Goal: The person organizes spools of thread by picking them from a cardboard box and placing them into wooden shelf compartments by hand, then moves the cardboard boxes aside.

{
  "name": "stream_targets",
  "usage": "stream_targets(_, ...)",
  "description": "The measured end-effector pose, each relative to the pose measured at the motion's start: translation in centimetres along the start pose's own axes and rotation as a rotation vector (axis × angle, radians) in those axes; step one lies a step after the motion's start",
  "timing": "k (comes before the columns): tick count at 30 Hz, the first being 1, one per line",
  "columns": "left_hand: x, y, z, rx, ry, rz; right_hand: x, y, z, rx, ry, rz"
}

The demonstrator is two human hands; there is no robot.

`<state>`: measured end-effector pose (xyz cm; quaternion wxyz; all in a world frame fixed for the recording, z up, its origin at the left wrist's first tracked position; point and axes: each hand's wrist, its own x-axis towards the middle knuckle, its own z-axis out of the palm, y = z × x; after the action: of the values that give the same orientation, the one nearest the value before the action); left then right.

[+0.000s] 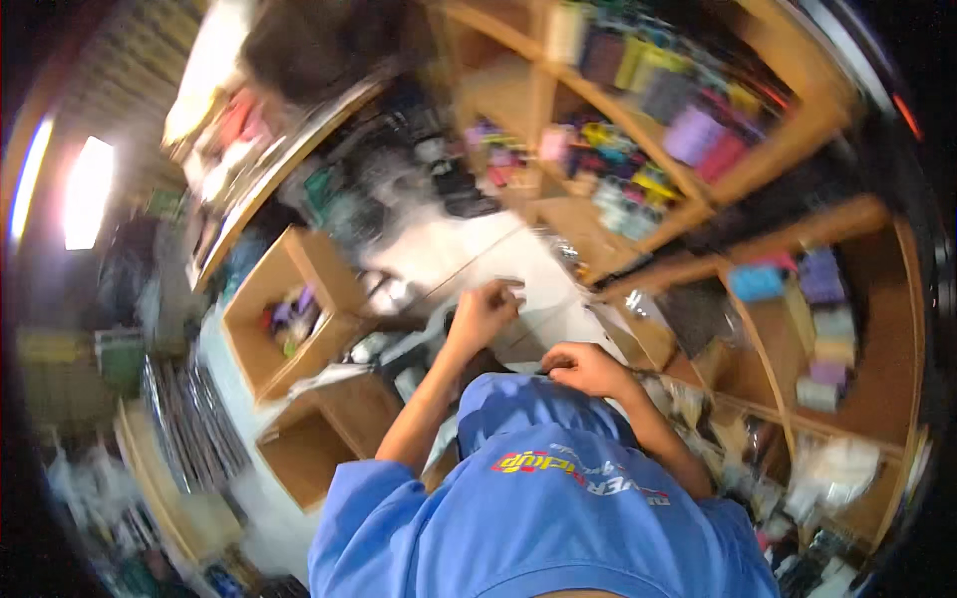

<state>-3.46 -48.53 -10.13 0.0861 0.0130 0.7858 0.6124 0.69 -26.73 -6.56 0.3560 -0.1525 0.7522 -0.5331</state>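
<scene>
My left hand [486, 315] is raised in front of my body, above the pale tiled floor. Its fingers are loosely bent and a little apart, and I see nothing in them. Close to the lower front of my blue shirt [543, 419] is my right hand [590, 369]. Its fingers curl inward, and their tips are partly hidden, so whatever they may hold cannot be made out. Motion smears both hands somewhat.
Wooden shelves [698, 199] with many coloured thread spools stand at the far right. A lower wooden shelf unit [877, 329] holds more rolls. On the left are open wooden boxes [289, 344], one with small coloured items. Pale floor tiles [469, 249] lie ahead, dark things beyond.
</scene>
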Motion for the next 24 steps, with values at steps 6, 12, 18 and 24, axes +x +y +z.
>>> stream_targets(6, -5.6, -3.2, -20.7, -0.092, 0.809, -0.038, 15.0, -4.5, 4.0, -0.157, -0.398, 0.056)
stream_targets(12, -11.8, -16.2, -35.9, 0.148, 1.056, -0.456, 27.1, -9.7, 12.0, -0.302, -0.412, 0.006)
stream_targets(18, -12.4, -28.1, -42.8, 0.460, 0.955, -1.114, 33.2, -11.9, 16.7, -0.435, -0.556, 0.050)
stream_targets(24, -12.3, -34.2, -43.1, 0.536, 0.385, -1.402, 36.1, -10.7, 16.3, -0.491, -0.517, 0.220)
